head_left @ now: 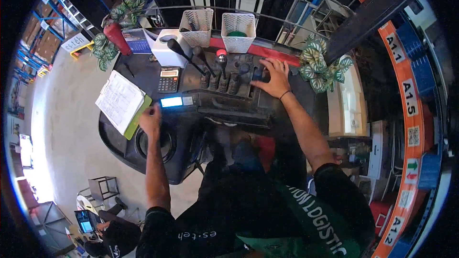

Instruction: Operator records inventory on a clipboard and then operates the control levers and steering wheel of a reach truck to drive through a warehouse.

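Note:
My left hand (150, 121) is closed at the edge of the green clipboard (132, 126) with papers (121, 99), above the round black steering wheel (168, 151). A small dark piece shows at its fingers; what they hold is hard to make out. My right hand (276, 80) reaches over the right end of the black console, thumb and fingers apart around a dark control (258, 74). To its left rise several control levers (234, 84), one with a red-topped knob (221, 56). A lit display (171, 102) and a calculator (169, 80) sit between my hands.
Two white mesh baskets (238, 32) and a white box (167, 51) stand behind the levers. Leafy plants (321, 67) flank the console. Dark mast bars rise ahead. At the right runs an orange rack beam (405, 79). A person (119, 231) sits with a laptop (85, 221) at lower left.

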The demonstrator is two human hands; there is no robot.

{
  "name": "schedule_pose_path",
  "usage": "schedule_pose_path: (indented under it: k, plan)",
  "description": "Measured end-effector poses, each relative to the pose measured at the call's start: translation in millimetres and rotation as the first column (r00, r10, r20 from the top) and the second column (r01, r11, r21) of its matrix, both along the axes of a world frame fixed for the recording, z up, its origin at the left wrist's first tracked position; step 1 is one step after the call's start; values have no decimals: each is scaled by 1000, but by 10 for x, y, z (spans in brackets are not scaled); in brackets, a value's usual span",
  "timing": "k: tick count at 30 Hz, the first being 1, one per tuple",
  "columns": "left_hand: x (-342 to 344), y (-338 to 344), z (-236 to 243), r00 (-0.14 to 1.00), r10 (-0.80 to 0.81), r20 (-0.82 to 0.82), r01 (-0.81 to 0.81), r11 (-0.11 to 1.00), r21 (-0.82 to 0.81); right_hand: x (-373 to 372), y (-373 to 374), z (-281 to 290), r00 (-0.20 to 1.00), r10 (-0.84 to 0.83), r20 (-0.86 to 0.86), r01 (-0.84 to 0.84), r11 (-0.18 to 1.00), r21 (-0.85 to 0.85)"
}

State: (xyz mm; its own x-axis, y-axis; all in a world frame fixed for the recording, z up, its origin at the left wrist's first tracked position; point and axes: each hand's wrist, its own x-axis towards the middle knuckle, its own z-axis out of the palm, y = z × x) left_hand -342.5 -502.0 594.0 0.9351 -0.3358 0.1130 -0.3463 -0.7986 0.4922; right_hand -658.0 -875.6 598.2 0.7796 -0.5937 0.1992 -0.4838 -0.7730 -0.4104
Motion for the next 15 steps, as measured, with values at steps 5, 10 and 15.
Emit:
schedule_pose_path:
  k: [5,10,15]
  plan:
    - [-1110,519,160,929,-362,-81,364,932,5,-22,-20,-158,978,-200,55,201,979,-16]
    - [-494,1759,369,954,-279,-105,280,960,-10,-31,122,-54,994,-98,53,97,995,17]
    - [-375,1784,396,991,-102,-86,95,992,-78,-14,49,-298,981,-194,-15,194,980,-41]
